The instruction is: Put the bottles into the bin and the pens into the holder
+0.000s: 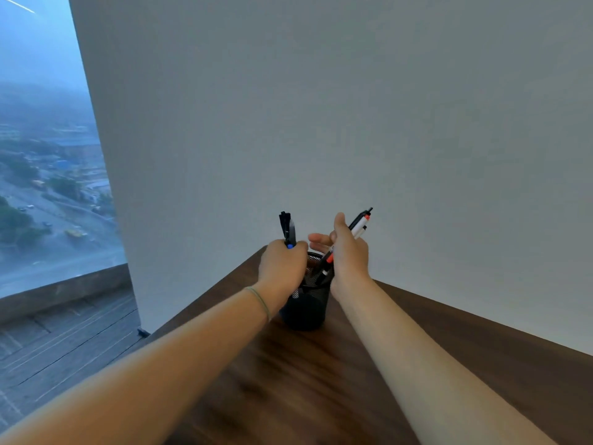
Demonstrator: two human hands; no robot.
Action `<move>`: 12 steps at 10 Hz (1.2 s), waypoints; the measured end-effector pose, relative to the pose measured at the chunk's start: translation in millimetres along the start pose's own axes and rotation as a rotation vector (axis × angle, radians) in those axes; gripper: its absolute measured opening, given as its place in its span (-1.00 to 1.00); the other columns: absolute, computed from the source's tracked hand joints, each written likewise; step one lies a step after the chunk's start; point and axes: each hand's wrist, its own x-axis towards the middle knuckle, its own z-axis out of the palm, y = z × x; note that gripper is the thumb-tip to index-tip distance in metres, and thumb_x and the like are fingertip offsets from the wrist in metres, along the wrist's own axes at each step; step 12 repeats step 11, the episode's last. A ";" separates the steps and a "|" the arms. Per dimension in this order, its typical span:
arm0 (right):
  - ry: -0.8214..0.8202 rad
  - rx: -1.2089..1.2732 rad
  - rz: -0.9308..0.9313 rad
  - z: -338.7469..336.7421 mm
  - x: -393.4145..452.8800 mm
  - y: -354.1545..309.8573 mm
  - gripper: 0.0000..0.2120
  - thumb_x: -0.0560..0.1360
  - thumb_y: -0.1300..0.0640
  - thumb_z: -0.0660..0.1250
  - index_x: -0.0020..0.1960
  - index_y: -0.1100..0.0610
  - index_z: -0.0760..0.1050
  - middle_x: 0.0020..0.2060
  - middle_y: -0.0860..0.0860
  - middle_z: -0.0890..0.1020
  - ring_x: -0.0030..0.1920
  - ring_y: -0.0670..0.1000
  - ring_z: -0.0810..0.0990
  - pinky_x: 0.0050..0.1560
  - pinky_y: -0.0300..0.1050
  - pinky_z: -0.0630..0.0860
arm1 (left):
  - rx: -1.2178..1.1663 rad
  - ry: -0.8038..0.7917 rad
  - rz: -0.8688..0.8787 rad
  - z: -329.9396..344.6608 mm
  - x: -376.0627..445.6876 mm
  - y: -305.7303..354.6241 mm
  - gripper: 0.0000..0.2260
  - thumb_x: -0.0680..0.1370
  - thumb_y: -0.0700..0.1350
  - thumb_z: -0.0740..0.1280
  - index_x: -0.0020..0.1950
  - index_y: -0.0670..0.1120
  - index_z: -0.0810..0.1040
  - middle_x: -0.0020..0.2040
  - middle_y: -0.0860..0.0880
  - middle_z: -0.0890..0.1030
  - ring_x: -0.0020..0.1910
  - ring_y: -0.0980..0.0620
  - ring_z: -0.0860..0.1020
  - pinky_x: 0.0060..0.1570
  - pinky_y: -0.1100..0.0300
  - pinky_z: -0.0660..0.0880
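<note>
Head view: black wire-mesh cylindrical pen holder (pixel 306 311) upright on dark brown wood-grain worktop (pixel 288 380), near the far corner against a plain grey wall (pixel 321 107). Left hand (pixel 282 268) over the holder's left rim, grip clenched around black pens with a blue tip (pixel 287 229), their upper ends sticking up above the fist. Right hand (pixel 348 255) at the holder's right rim, grip grasping white pens with orange-and-black ends (pixel 359 224), slanted up to the right, lower ends (pixel 325 264) dipping inside the holder's mouth; fingers partly spread toward the left hand. Thin band (pixel 261 300) around left wrist. Holder's deeper contents hidden behind mesh and hands. Window with hazy city view (pixel 48 187) far left. No bottles or bin visible.
</note>
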 end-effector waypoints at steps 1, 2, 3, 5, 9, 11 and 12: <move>0.018 -0.071 0.009 -29.0 -33.6 8.1 -0.59 0.61 -0.05 0.34 -0.36 0.07 0.65 -0.12 0.19 0.75 -0.07 0.21 0.73 0.09 0.18 0.64 | -0.019 -0.065 0.028 9.1 -36.3 -2.2 -0.79 0.52 0.01 0.29 -0.17 -0.02 0.68 -0.32 -0.01 0.62 -0.30 -0.05 0.56 -0.15 0.01 0.54; 0.067 -0.150 -0.046 -54.3 -59.6 13.9 -0.79 0.59 0.03 0.38 -0.06 0.18 0.59 -0.09 0.23 0.69 -0.06 0.24 0.70 0.06 0.20 0.63 | -0.067 -0.079 0.061 22.2 -69.7 -2.5 -0.84 0.57 -0.03 0.32 -0.13 0.07 0.68 -0.11 0.03 0.71 -0.08 0.01 0.66 0.05 -0.06 0.61; 0.067 -0.223 -0.131 -72.0 -73.7 11.4 -0.85 0.60 0.09 0.37 -0.11 0.13 0.56 -0.13 0.24 0.69 -0.07 0.27 0.68 0.01 0.23 0.62 | -0.113 -0.065 0.053 32.8 -90.0 -0.8 -0.90 0.59 -0.15 0.35 -0.05 0.04 0.61 -0.05 0.00 0.69 -0.01 0.01 0.66 0.15 -0.10 0.60; -0.011 -0.265 -0.198 -81.3 -79.7 12.6 -0.89 0.53 0.27 0.33 -0.01 0.18 0.63 -0.12 0.06 0.76 -0.04 0.07 0.74 0.10 0.16 0.65 | -0.303 -0.100 0.062 38.0 -109.4 2.0 -0.79 0.55 -0.33 0.34 -0.07 -0.05 0.68 -0.16 0.05 0.75 -0.10 0.11 0.71 -0.12 0.24 0.62; -0.094 -0.238 -0.224 -88.0 -81.6 6.5 -0.54 0.52 -0.22 0.40 0.31 0.00 0.55 -0.01 -0.13 0.74 0.01 -0.16 0.71 0.15 -0.04 0.63 | -0.426 -0.011 0.119 36.8 -105.1 5.7 -0.73 0.64 0.11 0.27 0.27 0.03 0.51 0.01 0.03 0.67 0.02 0.11 0.66 0.05 0.12 0.57; 0.034 -0.203 -0.378 -86.7 -98.1 -26.1 -0.45 0.49 -0.32 0.20 0.36 -0.06 0.51 0.27 -0.11 0.61 0.30 -0.11 0.54 0.42 0.10 0.41 | -0.436 0.188 0.317 13.8 -112.9 42.9 -0.78 0.69 0.06 0.18 0.28 0.03 0.47 0.09 0.00 0.64 0.13 0.07 0.60 0.00 0.22 0.42; 0.034 -0.203 -0.378 -86.7 -98.1 -26.1 -0.45 0.49 -0.32 0.20 0.36 -0.06 0.51 0.27 -0.11 0.61 0.30 -0.11 0.54 0.42 0.10 0.41 | -0.436 0.188 0.317 13.8 -112.9 42.9 -0.78 0.69 0.06 0.18 0.28 0.03 0.47 0.09 0.00 0.64 0.13 0.07 0.60 0.00 0.22 0.42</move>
